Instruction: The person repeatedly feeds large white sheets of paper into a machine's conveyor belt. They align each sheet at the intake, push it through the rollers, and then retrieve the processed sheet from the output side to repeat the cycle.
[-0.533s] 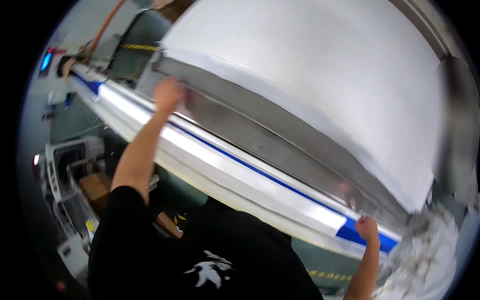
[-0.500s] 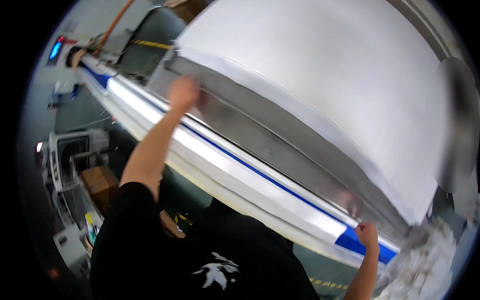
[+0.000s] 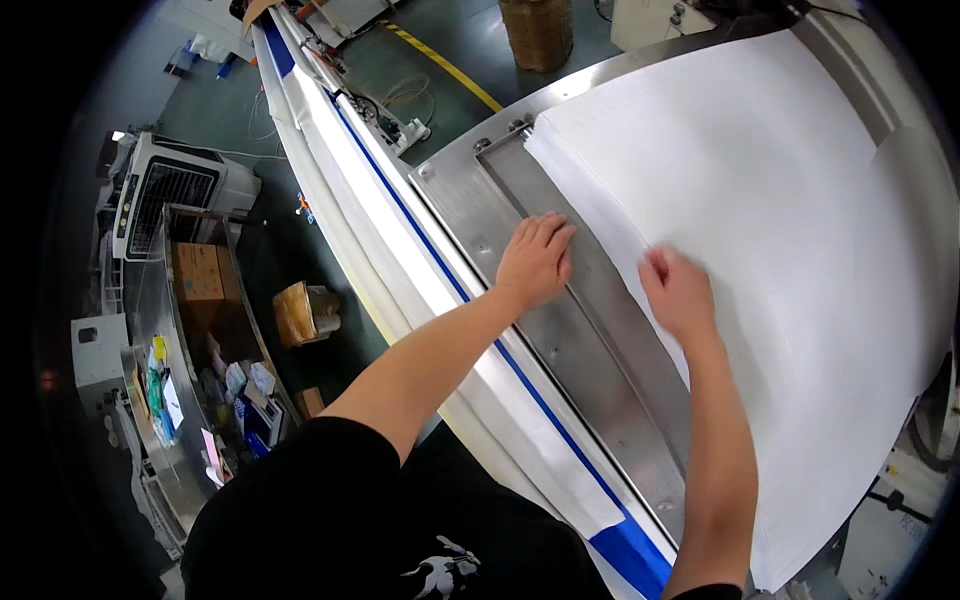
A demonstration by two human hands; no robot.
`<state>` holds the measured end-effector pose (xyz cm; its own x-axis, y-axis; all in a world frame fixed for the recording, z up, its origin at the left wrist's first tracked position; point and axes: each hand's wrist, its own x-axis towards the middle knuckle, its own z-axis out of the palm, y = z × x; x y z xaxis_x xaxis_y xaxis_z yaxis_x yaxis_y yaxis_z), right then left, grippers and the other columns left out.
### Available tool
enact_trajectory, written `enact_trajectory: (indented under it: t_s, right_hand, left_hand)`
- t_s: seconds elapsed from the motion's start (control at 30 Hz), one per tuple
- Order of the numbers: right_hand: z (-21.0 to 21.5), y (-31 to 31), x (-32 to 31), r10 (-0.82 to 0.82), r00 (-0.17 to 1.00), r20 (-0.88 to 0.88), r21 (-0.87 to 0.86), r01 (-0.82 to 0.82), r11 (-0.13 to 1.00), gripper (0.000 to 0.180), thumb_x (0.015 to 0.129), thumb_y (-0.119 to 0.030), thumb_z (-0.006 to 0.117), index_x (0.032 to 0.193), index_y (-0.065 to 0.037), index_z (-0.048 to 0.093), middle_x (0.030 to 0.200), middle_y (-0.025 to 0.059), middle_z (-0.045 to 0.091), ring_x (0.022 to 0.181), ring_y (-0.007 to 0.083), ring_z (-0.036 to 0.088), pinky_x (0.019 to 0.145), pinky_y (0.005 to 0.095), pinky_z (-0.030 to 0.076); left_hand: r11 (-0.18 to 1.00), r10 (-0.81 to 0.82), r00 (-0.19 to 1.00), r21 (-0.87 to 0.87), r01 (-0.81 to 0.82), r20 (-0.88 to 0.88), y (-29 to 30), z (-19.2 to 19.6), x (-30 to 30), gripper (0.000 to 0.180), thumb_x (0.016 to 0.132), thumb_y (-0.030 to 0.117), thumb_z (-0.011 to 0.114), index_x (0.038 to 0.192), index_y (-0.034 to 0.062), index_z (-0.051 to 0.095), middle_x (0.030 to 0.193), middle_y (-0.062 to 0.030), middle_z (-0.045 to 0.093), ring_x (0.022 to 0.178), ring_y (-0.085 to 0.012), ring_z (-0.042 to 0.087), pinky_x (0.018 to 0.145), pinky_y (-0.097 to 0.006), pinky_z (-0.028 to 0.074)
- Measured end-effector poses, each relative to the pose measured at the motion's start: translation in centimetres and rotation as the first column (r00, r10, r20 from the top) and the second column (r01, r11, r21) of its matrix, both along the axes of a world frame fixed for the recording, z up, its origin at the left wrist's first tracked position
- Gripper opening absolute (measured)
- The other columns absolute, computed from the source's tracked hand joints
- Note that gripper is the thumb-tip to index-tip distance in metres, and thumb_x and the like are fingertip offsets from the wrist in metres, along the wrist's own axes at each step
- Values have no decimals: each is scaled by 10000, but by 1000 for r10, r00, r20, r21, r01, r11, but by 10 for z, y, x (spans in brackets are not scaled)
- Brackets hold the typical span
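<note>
A large white sheet, or a stack of such sheets, lies over a metal table. Its near edge runs beside a recessed channel in the bare metal plate. My left hand rests on this plate at the channel, its fingers stretched out and holding nothing that I can see. Over the sheet, close to its edge, is my right hand, slightly blurred. Its fingers are curled closed, and whatever they may hold is hidden. Along the table's front runs a white padded rail with a blue stripe.
To the left stand an air cooler and a metal cart holding a cardboard box and small items. A carton sits on the floor. Beyond the table are a brown cylindrical bin and a yellow floor line.
My hands, earlier far apart along the metal plate, are now close together near its middle. The right one has come over the sheet. My view has turned.
</note>
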<state>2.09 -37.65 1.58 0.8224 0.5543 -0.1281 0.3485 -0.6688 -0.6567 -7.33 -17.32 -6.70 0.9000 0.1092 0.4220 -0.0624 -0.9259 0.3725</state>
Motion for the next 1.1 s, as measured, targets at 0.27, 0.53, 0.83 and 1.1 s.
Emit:
enact_trajectory:
  t_s: [0.27,0.53,0.83,1.1]
  right_hand:
    - [-24,125,108,-54,999,5,112,53,992,228,798,-250,596,867,-38,644,815,112,674,756,288,642,711,370,499]
    - [-28,140,118,-108,992,66,-46,111,993,197,786,-265,601,827,-81,659,783,98,675,749,283,642,692,377,500]
    - [-31,136,112,-168,967,192,-83,187,979,163,796,-294,602,821,-145,663,769,67,672,726,284,636,655,384,494]
    - [-39,135,116,-154,957,244,-79,178,981,163,805,-302,600,802,-148,652,759,54,669,689,276,636,622,388,493]
  left_hand:
    - [999,4,999,-35,-6,-52,2,0,8,371,758,86,572,1124,41,530,1178,-137,511,1150,-301,471,1006,-432,352]
    - [997,-3,994,-71,-4,-106,6,-2,9,412,756,83,578,1161,51,504,1196,-140,493,1162,-304,456,1010,-432,338]
    - [998,58,989,22,-61,135,64,24,84,501,722,67,575,1214,73,485,1252,-118,496,1186,-281,456,1017,-430,326]
    - [983,-37,991,184,13,129,89,14,108,438,746,89,562,1182,109,524,1251,-60,521,1199,-234,464,1020,-420,335]
